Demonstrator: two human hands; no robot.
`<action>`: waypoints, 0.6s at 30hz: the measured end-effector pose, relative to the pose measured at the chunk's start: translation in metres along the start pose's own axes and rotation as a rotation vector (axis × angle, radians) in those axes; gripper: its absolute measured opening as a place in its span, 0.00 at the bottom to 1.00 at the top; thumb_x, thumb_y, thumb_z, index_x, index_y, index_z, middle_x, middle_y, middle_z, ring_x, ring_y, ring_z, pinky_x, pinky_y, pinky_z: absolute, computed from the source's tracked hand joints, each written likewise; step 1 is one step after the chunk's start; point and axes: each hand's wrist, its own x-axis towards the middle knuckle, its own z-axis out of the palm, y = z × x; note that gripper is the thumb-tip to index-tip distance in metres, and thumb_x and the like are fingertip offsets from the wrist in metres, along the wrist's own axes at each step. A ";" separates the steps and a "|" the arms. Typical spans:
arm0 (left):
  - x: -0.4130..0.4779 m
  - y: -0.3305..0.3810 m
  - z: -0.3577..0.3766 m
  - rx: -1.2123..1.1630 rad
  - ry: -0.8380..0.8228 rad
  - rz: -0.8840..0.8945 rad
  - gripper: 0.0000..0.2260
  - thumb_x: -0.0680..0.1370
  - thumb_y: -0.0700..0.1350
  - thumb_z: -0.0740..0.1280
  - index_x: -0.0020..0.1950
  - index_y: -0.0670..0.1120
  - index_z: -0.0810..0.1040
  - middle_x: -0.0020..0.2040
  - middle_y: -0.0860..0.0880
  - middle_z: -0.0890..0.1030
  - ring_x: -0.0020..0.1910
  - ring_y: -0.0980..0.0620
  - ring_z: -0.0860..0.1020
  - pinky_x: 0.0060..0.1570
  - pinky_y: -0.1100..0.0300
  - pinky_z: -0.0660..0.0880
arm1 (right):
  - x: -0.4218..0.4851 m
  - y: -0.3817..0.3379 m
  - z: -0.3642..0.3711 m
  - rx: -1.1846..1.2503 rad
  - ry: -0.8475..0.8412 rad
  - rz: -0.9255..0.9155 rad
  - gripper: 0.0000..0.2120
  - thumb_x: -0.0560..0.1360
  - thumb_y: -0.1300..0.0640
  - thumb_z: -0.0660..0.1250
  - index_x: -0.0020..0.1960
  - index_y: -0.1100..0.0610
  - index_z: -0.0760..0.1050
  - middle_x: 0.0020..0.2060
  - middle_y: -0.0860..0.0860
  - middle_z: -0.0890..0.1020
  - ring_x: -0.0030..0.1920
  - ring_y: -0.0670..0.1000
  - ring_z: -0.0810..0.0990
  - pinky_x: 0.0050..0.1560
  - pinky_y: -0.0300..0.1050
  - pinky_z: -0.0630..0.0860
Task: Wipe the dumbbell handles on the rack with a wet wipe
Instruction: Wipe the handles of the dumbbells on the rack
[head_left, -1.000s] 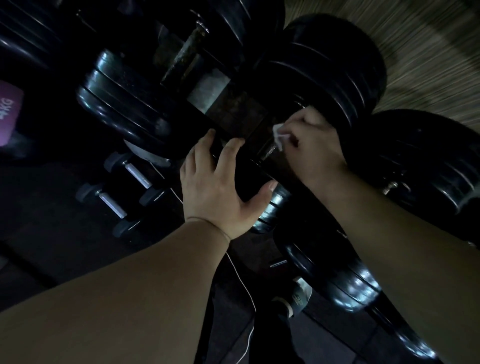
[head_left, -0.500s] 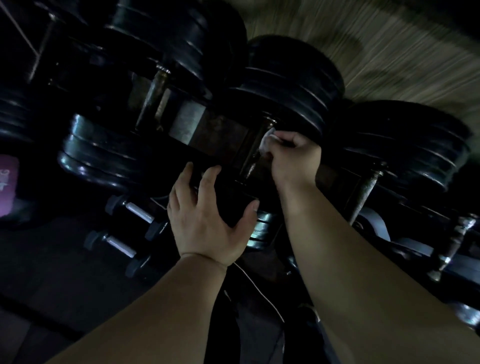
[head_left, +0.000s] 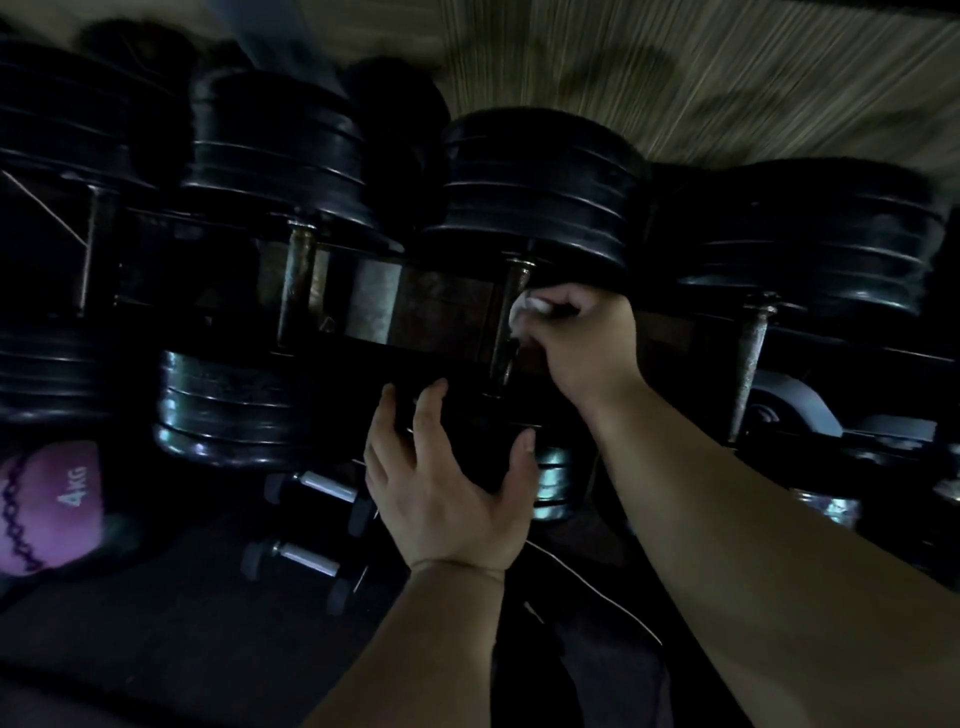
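Colours: stacked round dumbbell plates (head_left: 540, 171) black; crumpled wet wipe (head_left: 518, 316) white; soft round ball (head_left: 47, 509) purple, white "4KG" print, dark zigzag line; backing surface (head_left: 753, 67) tan, finely streaked.

Single head-worn wide-angle view looks forward and down, close in on the dumbbell rack (head_left: 441, 312), within the person's reach, edges smeared by motion.

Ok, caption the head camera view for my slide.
Right hand holds a wet wipe against a racked dumbbell's handle while left hand rests on its near weight.
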 end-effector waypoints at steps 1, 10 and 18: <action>0.000 0.000 0.000 0.000 -0.003 -0.003 0.37 0.72 0.70 0.65 0.73 0.47 0.73 0.76 0.39 0.68 0.72 0.37 0.70 0.61 0.32 0.73 | -0.003 0.004 -0.003 -0.002 -0.039 0.005 0.04 0.73 0.62 0.76 0.42 0.54 0.84 0.31 0.43 0.85 0.32 0.38 0.83 0.36 0.30 0.75; 0.000 0.000 0.001 -0.004 0.005 0.002 0.37 0.72 0.69 0.66 0.73 0.46 0.73 0.76 0.38 0.68 0.71 0.37 0.71 0.61 0.32 0.74 | 0.004 -0.004 0.003 -0.293 -0.032 -0.301 0.07 0.74 0.62 0.71 0.42 0.52 0.84 0.45 0.46 0.81 0.43 0.41 0.80 0.42 0.27 0.74; 0.000 -0.001 0.002 0.004 0.000 -0.001 0.37 0.72 0.69 0.66 0.73 0.47 0.73 0.76 0.39 0.68 0.71 0.38 0.70 0.60 0.33 0.74 | 0.005 0.006 -0.003 -0.613 -0.341 -0.499 0.04 0.76 0.57 0.72 0.49 0.54 0.85 0.47 0.44 0.75 0.46 0.43 0.78 0.46 0.34 0.75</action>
